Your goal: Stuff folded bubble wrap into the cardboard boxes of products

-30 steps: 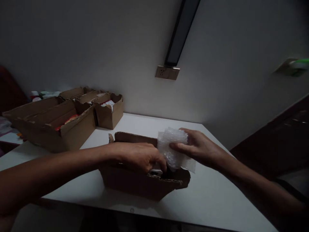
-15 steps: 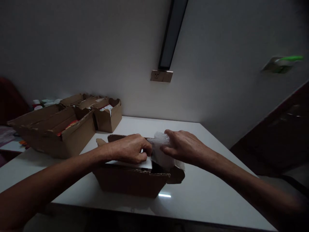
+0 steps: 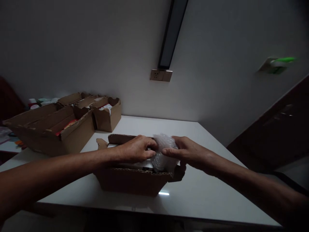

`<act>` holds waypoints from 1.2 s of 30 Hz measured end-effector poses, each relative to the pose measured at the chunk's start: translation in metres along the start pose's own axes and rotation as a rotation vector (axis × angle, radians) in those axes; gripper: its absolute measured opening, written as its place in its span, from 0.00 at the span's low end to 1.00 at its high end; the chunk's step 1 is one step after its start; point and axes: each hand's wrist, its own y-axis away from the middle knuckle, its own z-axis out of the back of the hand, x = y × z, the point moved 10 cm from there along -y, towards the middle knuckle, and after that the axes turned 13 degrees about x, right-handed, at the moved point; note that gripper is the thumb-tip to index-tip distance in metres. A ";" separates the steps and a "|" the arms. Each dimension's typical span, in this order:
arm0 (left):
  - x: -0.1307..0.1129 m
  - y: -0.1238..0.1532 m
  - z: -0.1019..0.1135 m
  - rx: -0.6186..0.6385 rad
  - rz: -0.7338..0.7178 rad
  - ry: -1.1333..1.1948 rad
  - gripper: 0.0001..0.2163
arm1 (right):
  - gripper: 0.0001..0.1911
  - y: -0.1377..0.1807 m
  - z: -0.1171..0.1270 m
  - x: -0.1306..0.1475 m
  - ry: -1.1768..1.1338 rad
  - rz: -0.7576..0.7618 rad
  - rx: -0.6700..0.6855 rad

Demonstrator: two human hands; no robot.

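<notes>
Holding bubble wrap [image 3: 162, 141] between both hands: our left hand [image 3: 135, 150] and right hand [image 3: 187, 151] close their fingers [image 3: 169, 151] on it from either side, equally near, just above the open box [image 3: 131, 180] on the table [image 3: 205, 193].

Bare table [image 3: 212, 199] lies open right of the box [image 3: 130, 182]; cardboard trays [image 3: 72, 138] crowd the far left.

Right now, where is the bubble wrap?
Head view, centre: the bubble wrap is gripped by left hand and right hand at the right end of the cardboard box.
</notes>
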 end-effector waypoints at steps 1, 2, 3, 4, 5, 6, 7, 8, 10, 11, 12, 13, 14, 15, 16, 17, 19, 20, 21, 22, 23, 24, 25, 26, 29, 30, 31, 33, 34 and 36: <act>0.001 -0.001 -0.002 0.022 -0.013 -0.003 0.11 | 0.19 0.001 -0.002 -0.001 -0.046 0.036 -0.011; 0.002 -0.002 -0.004 0.044 -0.018 -0.007 0.11 | 0.18 0.002 -0.004 -0.003 -0.087 0.061 -0.020; 0.004 -0.003 -0.006 0.065 -0.016 -0.017 0.10 | 0.18 0.002 -0.007 -0.006 -0.119 0.068 -0.022; 0.005 -0.004 -0.007 0.076 -0.005 -0.036 0.10 | 0.18 0.002 -0.011 -0.010 -0.138 0.054 -0.011; 0.006 -0.005 -0.008 0.083 0.017 -0.063 0.09 | 0.18 0.002 -0.015 -0.014 -0.139 0.027 0.008; 0.008 -0.006 -0.008 0.087 0.046 -0.100 0.08 | 0.18 0.002 -0.019 -0.016 -0.110 -0.003 0.018; 0.008 -0.006 -0.009 0.088 0.075 -0.145 0.07 | 0.18 0.003 -0.019 -0.016 -0.038 -0.026 0.013; 0.007 -0.007 -0.009 0.087 0.099 -0.196 0.07 | 0.16 0.004 -0.018 -0.014 0.080 -0.044 -0.015; 0.006 -0.009 -0.010 0.086 0.132 -0.292 0.07 | 0.13 0.009 -0.009 -0.002 0.413 -0.073 -0.117; 0.005 -0.010 -0.011 0.091 0.138 -0.334 0.07 | 0.13 0.011 -0.005 0.005 0.585 -0.092 -0.166; 0.004 -0.012 -0.012 0.095 0.141 -0.370 0.06 | 0.12 0.013 -0.003 0.010 0.730 -0.118 -0.195; 0.004 -0.013 -0.013 0.099 0.145 -0.402 0.05 | 0.12 0.014 -0.002 0.013 0.829 -0.143 -0.205; 0.005 -0.014 -0.014 0.100 0.150 -0.430 0.05 | 0.13 0.016 -0.001 0.015 0.882 -0.160 -0.207; 0.006 -0.015 -0.015 0.095 0.153 -0.456 0.05 | 0.14 0.017 0.000 0.017 0.891 -0.164 -0.204; 0.007 -0.016 -0.015 0.083 0.152 -0.480 0.05 | 0.15 0.019 0.001 0.017 0.866 -0.157 -0.209; 0.008 -0.018 -0.014 0.069 0.150 -0.500 0.05 | 0.17 0.023 0.003 0.018 0.821 -0.137 -0.220; 0.008 -0.020 -0.014 0.043 0.140 -0.535 0.06 | 0.23 0.031 0.004 0.020 0.705 -0.060 -0.231; 0.007 -0.021 -0.015 0.034 0.131 -0.548 0.06 | 0.27 0.035 0.002 0.020 0.658 -0.015 -0.219; 0.007 -0.022 -0.015 0.030 0.123 -0.559 0.06 | 0.29 0.038 0.000 0.020 0.633 0.027 -0.203; 0.007 -0.023 -0.016 0.028 0.121 -0.570 0.07 | 0.32 0.041 -0.002 0.020 0.633 0.063 -0.186; 0.007 -0.024 -0.017 0.025 0.123 -0.578 0.07 | 0.33 0.044 -0.005 0.020 0.654 0.093 -0.170; 0.007 -0.025 -0.016 0.020 0.130 -0.584 0.07 | 0.34 0.045 -0.007 0.019 0.686 0.119 -0.156; 0.007 -0.025 -0.015 0.009 0.144 -0.586 0.07 | 0.35 0.046 -0.008 0.019 0.719 0.138 -0.147; 0.008 -0.026 -0.014 -0.004 0.162 -0.586 0.07 | 0.35 0.044 -0.008 0.019 0.748 0.151 -0.143; 0.012 -0.024 -0.011 -0.011 0.225 -0.559 0.07 | 0.36 0.034 -0.005 0.017 0.826 0.135 -0.154; 0.013 -0.023 -0.013 0.013 0.235 -0.545 0.06 | 0.36 0.030 -0.003 0.017 0.859 0.121 -0.168; 0.013 -0.022 -0.015 0.042 0.232 -0.533 0.07 | 0.36 0.026 -0.002 0.018 0.895 0.113 -0.182; 0.010 -0.020 -0.020 0.086 0.187 -0.532 0.09 | 0.34 0.019 -0.001 0.019 0.958 0.110 -0.204; 0.007 -0.018 -0.023 0.098 0.152 -0.545 0.10 | 0.33 0.016 -0.001 0.019 0.979 0.112 -0.214; 0.002 -0.016 -0.026 0.117 0.091 -0.576 0.11 | 0.28 0.012 -0.001 0.017 0.994 0.105 -0.225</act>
